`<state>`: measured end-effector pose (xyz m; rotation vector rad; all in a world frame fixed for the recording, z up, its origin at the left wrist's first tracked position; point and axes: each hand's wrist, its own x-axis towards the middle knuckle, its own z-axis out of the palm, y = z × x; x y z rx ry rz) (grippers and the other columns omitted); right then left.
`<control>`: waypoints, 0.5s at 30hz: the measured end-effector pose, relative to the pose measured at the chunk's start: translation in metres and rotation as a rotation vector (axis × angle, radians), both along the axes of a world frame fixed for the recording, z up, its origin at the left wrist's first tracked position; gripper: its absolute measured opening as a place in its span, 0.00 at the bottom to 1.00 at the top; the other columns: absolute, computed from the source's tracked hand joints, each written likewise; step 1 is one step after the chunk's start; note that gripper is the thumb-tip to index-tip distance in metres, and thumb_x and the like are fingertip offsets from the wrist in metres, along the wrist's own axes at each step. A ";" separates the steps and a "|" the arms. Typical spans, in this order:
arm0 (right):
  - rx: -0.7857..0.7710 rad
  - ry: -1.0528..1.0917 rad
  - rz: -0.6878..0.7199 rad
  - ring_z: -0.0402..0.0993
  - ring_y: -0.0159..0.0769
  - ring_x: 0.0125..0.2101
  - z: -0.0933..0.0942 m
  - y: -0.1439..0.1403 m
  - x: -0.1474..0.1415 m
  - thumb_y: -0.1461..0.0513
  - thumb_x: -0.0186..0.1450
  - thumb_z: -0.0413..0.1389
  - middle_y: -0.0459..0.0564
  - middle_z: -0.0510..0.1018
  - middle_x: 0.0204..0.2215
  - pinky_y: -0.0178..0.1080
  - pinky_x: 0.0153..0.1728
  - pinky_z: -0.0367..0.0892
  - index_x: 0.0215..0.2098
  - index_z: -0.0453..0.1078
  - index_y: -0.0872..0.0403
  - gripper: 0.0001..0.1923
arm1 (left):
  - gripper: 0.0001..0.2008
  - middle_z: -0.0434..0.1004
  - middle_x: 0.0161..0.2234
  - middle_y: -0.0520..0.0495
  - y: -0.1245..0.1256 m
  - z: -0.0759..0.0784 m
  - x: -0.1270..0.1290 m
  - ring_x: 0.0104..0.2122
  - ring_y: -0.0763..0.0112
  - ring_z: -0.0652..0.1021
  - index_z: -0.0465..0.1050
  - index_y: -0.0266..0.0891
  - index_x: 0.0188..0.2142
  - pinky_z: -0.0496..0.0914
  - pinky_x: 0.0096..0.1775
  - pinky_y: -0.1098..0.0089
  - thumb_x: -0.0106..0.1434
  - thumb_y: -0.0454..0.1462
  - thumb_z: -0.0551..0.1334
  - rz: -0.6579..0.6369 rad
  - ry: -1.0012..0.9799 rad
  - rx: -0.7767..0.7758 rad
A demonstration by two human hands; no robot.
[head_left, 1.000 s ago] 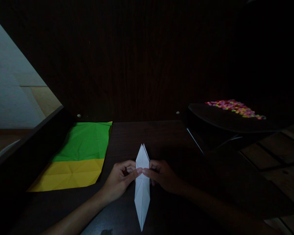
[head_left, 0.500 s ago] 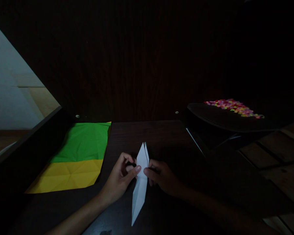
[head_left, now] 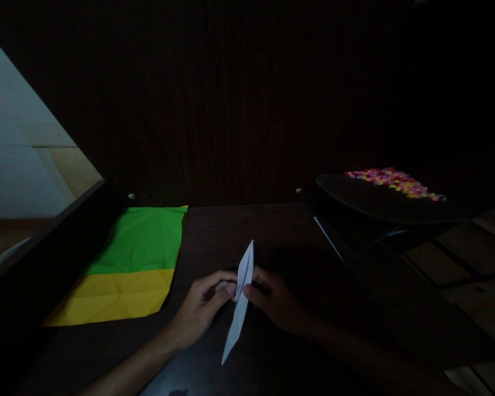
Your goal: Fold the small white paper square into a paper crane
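Note:
A long, narrow piece of folded white paper (head_left: 240,308) with pointed ends is held above the dark table (head_left: 272,231). It is tilted, far tip leaning right and near tip left, and turned almost edge-on. My left hand (head_left: 204,305) pinches its middle from the left with thumb and fingers. From the right, my right hand (head_left: 272,300) pinches the same spot. Both forearms come in from the bottom of the view.
A green sheet (head_left: 144,239) and a yellow sheet (head_left: 111,297), both creased, lie overlapped at the table's left. A dark tray (head_left: 371,201) with several small coloured pieces (head_left: 396,181) sits at the right. A dark wall panel rises behind the table.
The white paper has turned from lying flat-faced and straight to tilted and nearly edge-on. Both hands kept their pinch at its middle and shifted slightly.

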<state>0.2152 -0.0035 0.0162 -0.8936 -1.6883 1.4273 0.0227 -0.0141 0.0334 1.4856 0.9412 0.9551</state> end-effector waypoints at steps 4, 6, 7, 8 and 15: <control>0.060 -0.024 -0.022 0.71 0.37 0.36 0.001 0.001 0.001 0.50 0.68 0.53 0.48 0.75 0.34 0.38 0.40 0.65 0.37 0.70 0.53 0.15 | 0.12 0.82 0.34 0.45 0.000 -0.002 0.001 0.33 0.66 0.79 0.79 0.36 0.43 0.74 0.37 0.68 0.62 0.39 0.66 -0.005 -0.020 -0.025; 0.085 -0.045 -0.036 0.71 0.37 0.38 0.001 0.001 0.001 0.52 0.69 0.53 0.49 0.75 0.35 0.39 0.42 0.65 0.37 0.69 0.53 0.14 | 0.11 0.82 0.39 0.43 0.000 -0.002 0.001 0.35 0.65 0.80 0.80 0.38 0.44 0.74 0.40 0.67 0.63 0.39 0.65 0.021 0.012 0.014; 0.100 -0.061 -0.046 0.71 0.37 0.38 0.001 0.001 0.001 0.52 0.69 0.52 0.49 0.74 0.36 0.39 0.42 0.65 0.37 0.69 0.53 0.13 | 0.11 0.82 0.42 0.43 0.000 -0.001 0.001 0.37 0.64 0.80 0.81 0.39 0.44 0.74 0.43 0.67 0.64 0.38 0.64 0.030 0.032 0.037; 0.114 -0.078 -0.057 0.70 0.37 0.38 0.002 0.002 0.001 0.52 0.69 0.52 0.49 0.74 0.36 0.39 0.43 0.64 0.37 0.69 0.53 0.13 | 0.11 0.81 0.44 0.43 0.000 0.000 0.001 0.40 0.63 0.80 0.81 0.40 0.44 0.73 0.45 0.66 0.65 0.38 0.63 0.031 0.047 0.056; 0.097 -0.106 -0.063 0.69 0.37 0.40 0.002 0.000 0.002 0.53 0.71 0.50 0.50 0.72 0.38 0.39 0.43 0.65 0.41 0.68 0.52 0.12 | 0.12 0.80 0.47 0.43 0.003 0.003 -0.001 0.45 0.60 0.79 0.81 0.42 0.47 0.73 0.48 0.64 0.66 0.39 0.62 0.074 0.056 0.062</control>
